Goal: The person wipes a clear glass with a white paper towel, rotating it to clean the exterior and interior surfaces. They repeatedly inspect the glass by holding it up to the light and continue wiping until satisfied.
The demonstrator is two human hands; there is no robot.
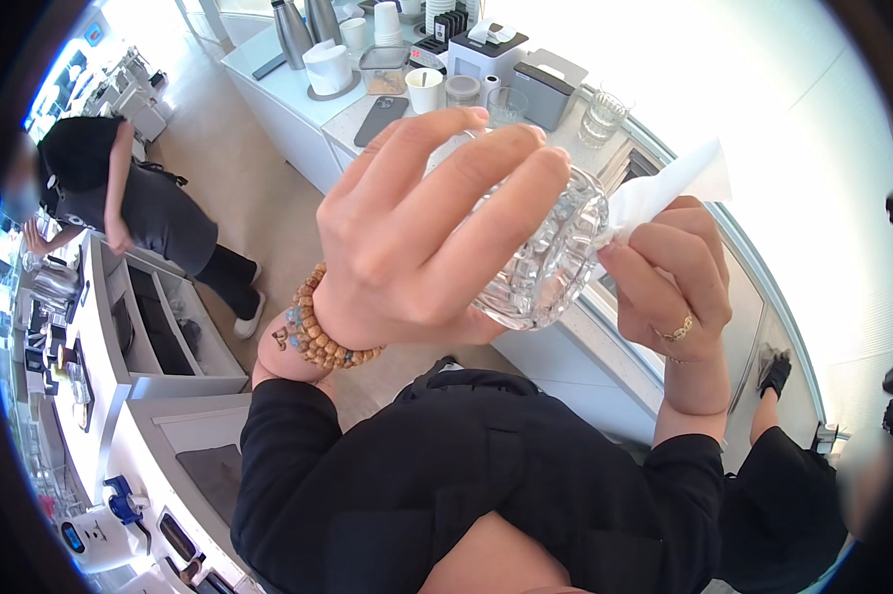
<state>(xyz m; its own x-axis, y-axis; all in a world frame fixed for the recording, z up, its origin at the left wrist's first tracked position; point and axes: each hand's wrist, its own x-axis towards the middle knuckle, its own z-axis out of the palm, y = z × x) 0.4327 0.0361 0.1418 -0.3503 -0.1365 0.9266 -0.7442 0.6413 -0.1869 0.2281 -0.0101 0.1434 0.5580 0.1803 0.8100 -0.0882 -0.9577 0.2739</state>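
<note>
My left hand (409, 230), with a beaded bracelet at the wrist, grips a clear patterned glass tumbler (543, 275). The glass is tilted and held up before my chest, its near side partly covered by my fingers. Pinched in my right hand (673, 282) is a white sheet of tissue or wiping cloth (658, 193), one end sticking out to the upper right. The fingertips and the sheet meet the tumbler's right side. Behind the glass, on the counter (346, 119), stand another clear glass (507, 105) and a ribbed glass (605, 115).
A phone (381, 121), paper cup (424, 90), white paper roll (328, 67) and grey box (547, 87) crowd the counter. At left, a person (149, 185) leans over a worktop beside a pulled-out drawer (164, 319). Another person (781, 505) is close at right.
</note>
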